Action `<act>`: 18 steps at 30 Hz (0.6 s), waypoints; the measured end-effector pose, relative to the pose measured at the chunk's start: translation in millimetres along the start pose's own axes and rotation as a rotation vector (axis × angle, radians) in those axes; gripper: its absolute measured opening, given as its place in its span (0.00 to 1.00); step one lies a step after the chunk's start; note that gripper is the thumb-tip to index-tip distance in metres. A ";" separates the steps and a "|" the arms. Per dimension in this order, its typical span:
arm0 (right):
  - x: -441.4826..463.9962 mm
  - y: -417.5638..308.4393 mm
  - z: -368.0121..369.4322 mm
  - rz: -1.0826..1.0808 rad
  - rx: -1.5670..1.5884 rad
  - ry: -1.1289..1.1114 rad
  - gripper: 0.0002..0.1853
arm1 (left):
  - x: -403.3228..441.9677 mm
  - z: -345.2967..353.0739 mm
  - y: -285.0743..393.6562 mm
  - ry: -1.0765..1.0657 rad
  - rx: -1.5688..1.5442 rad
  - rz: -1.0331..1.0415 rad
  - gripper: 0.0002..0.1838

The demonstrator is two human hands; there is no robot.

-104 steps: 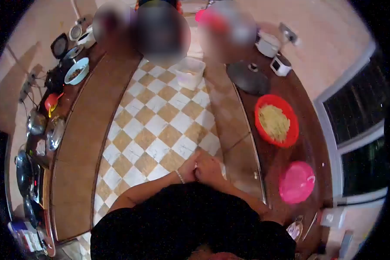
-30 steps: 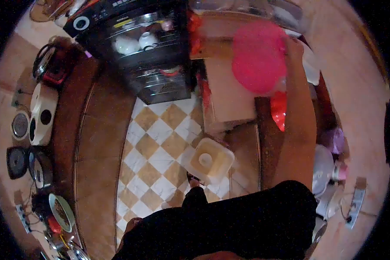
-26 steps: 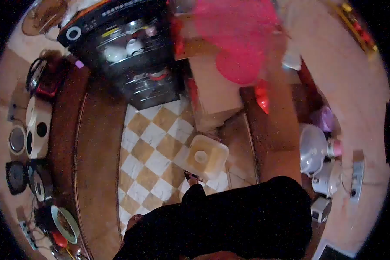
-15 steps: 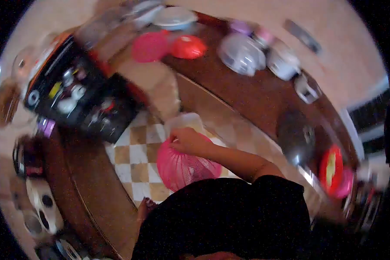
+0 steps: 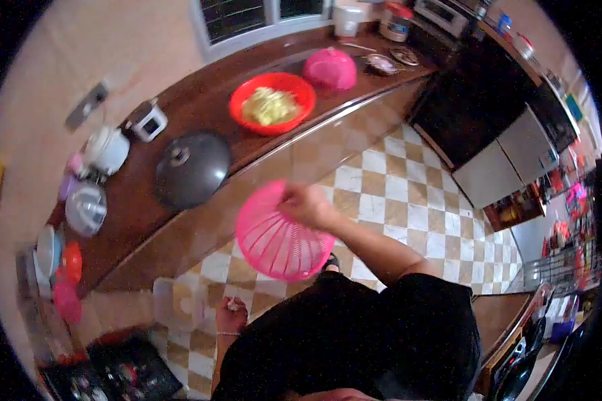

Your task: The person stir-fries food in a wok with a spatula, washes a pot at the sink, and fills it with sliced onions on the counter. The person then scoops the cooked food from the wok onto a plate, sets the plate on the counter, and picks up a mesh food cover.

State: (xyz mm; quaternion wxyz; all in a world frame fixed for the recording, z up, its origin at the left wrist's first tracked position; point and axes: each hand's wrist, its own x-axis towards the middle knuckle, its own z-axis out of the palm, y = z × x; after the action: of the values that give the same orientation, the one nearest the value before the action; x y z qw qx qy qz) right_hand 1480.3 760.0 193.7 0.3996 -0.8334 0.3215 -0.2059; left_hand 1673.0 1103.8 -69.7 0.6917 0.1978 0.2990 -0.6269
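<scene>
My right hand [image 5: 306, 206] grips a pink slotted plastic basket [image 5: 284, 244] by its upper part, holding it above the checkered floor in front of me. Lower and to the left, my left hand [image 5: 233, 313] hangs by my body with its fingers curled. A small pale thing shows in it, too small to name. Beyond the basket, on the brown counter [image 5: 130, 207], stands a red bowl [image 5: 239, 112] with pale yellow strips [image 5: 272, 105] in it. A pink dome-shaped basket [image 5: 331, 69] sits beside the bowl. A dark round lid [image 5: 192, 170] lies nearer on the counter.
A rice cooker [image 5: 107, 150] and a clear plastic container [image 5: 87, 208] stand along the left counter. A stove [image 5: 124, 367] is at the lower left. A translucent bin [image 5: 174, 304] is on the floor. Cabinets [image 5: 508, 164] line the right.
My view has swung right, away from the stove and toward the red bowl and window. The pink basket has come along in my right hand, and my left hand shows more fully.
</scene>
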 end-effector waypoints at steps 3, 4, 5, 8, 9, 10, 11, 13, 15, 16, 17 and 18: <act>8.2 111.9 -135.0 0.177 0.337 0.300 0.12 | 52.5 113.8 -86.5 0.104 0.451 0.130 0.15; 0.8 121.9 -179.3 0.246 0.400 0.300 0.12 | 79.7 146.9 -104.0 0.131 0.402 0.034 0.16; -1.2 166.7 -204.1 0.189 0.155 0.375 0.12 | 112.1 180.3 -125.0 0.124 0.420 0.022 0.16; -24.7 280.3 -264.9 0.301 -0.516 0.359 0.04 | 234.0 215.2 -161.8 -0.023 0.557 -0.352 0.09; -34.6 300.8 -285.8 0.384 -0.538 0.413 0.05 | 257.9 237.9 -178.4 -0.024 0.562 -0.371 0.09; -44.5 317.3 -308.8 0.461 -0.564 0.464 0.06 | 280.0 270.1 -200.8 -0.043 0.661 -0.288 0.08; -51.4 332.7 -333.5 0.468 -0.578 0.462 0.06 | 297.3 305.5 -223.6 -0.062 0.752 -0.200 0.09; -55.3 365.1 -382.3 0.570 -0.427 0.735 0.10 | 320.1 370.3 -256.8 0.027 0.690 -0.173 0.13; -50.2 411.9 -426.6 0.749 -0.307 0.822 0.13 | 354.9 405.9 -264.0 -0.090 0.817 -0.170 0.12; -43.8 413.3 -448.5 0.659 -0.283 0.901 0.12 | 370.8 423.2 -271.4 -0.034 0.848 -0.099 0.10; -36.0 432.7 -465.5 0.653 -0.301 0.945 0.12 | 387.8 441.2 -274.7 -0.032 0.848 -0.103 0.10; -27.7 446.1 -482.0 0.621 -0.203 1.006 0.11 | 404.3 459.0 -276.2 -0.045 0.867 -0.154 0.09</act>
State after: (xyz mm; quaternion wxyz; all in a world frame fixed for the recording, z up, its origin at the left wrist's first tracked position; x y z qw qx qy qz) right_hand 1005.8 310.7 122.3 0.1583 -0.5348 0.7177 -0.4169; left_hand 1490.9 465.9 31.8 0.5023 0.4332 0.0068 -0.7484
